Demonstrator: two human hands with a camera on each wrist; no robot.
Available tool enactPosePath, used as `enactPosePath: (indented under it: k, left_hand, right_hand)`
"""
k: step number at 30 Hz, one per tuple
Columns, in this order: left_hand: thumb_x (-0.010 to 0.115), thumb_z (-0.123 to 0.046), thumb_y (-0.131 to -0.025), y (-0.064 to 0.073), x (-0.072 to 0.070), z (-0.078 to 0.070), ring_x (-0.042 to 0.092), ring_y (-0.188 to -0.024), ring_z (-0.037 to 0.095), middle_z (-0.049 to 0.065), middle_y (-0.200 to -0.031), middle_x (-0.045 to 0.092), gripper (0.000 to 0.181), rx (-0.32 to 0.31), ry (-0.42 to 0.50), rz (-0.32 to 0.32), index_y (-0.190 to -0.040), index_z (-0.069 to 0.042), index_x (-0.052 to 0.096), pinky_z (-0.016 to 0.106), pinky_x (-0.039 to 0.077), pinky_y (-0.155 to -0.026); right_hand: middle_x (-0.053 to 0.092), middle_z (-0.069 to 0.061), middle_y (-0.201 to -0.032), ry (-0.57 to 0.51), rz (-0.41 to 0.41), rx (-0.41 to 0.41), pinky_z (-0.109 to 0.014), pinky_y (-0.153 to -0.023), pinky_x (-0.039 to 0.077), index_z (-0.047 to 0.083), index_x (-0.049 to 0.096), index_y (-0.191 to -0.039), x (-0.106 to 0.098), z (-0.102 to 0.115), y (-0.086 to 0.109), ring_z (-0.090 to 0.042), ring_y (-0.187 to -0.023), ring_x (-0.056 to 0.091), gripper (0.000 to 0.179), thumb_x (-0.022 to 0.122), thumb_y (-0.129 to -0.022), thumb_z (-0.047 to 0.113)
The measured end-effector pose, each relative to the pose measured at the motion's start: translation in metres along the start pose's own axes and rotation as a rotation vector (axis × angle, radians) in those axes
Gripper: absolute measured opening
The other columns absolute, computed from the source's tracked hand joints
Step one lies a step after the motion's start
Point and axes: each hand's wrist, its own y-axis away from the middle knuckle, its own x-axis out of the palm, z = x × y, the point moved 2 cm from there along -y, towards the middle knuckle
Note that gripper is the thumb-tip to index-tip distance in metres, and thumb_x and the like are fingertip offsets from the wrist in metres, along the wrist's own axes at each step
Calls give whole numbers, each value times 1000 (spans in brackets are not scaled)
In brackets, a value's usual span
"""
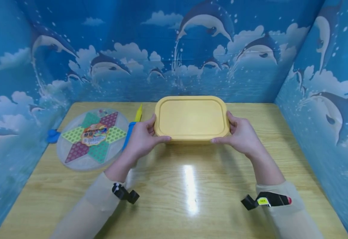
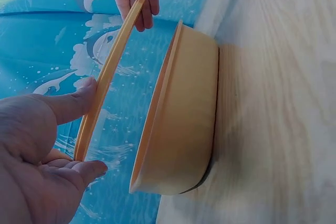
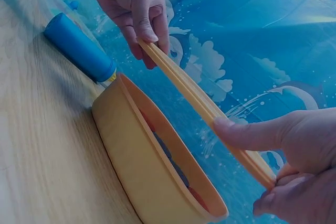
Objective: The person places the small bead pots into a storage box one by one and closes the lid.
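Both hands hold a yellow rectangular lid (image 1: 192,118) with rounded corners, one at each short end. My left hand (image 1: 141,137) pinches the left end, thumb on top and fingers beneath. On the opposite end, my right hand (image 1: 241,134) grips in the same way. Below the lid stands a matching yellow container (image 2: 184,108), upright on the table, with a visible gap between its rim and the lid. Red and dark items (image 3: 181,171) show inside it in the right wrist view. From the head view the lid hides most of the container.
Left of the container lies a blue cylinder (image 3: 79,45) with a yellow pointed tip (image 1: 138,113). Farther left is a round Chinese checkers board (image 1: 94,154) with a coloured star. A small blue object (image 1: 53,136) sits at its left edge. Dolphin-printed sheets (image 1: 144,84) border the wooden table (image 1: 221,205).
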Motion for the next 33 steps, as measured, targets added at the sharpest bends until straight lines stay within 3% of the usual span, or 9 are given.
enactPosePath:
  k: [5,14,19,27,33]
  left_hand:
    - [95,-31,-82,-14,-4,-3,47,-145,23,11,-171,24,113,2,-100,28,-165,-5,23,32,55,-105]
    - [93,-39,-83,-29,-6,7,32,-154,27,13,-171,22,113,-90,-279,53,-165,-3,24,41,40,-120]
    - [93,-38,-84,-30,-5,13,27,-155,29,14,-171,23,112,-134,-284,42,-165,-4,24,43,36,-123]
    - [93,-35,-85,-32,4,19,29,-154,27,15,-172,24,109,-157,-250,66,-165,-4,26,42,41,-121]
    - [93,-35,-85,-33,9,22,46,-144,27,16,-171,25,107,-152,-255,73,-164,-2,28,36,53,-105]
  right_hand:
    - [10,-14,-174,43,9,30,-42,-116,45,-1,12,-165,0,2,-15,-32,-154,30,126,99,-76,18]
    - [10,-21,-173,55,56,89,-46,-121,39,-4,7,-165,16,-8,-35,-35,-155,27,129,99,-78,19]
    - [14,-24,-172,96,54,98,-48,-123,35,-5,8,-165,24,-14,-41,-36,-156,26,131,100,-76,24]
    - [17,-29,-169,157,65,96,-51,-124,33,-10,9,-163,23,-22,-41,-40,-155,26,130,100,-76,24]
    - [18,-30,-169,157,81,101,-53,-125,32,-11,11,-163,20,-25,-41,-41,-155,26,130,100,-76,25]
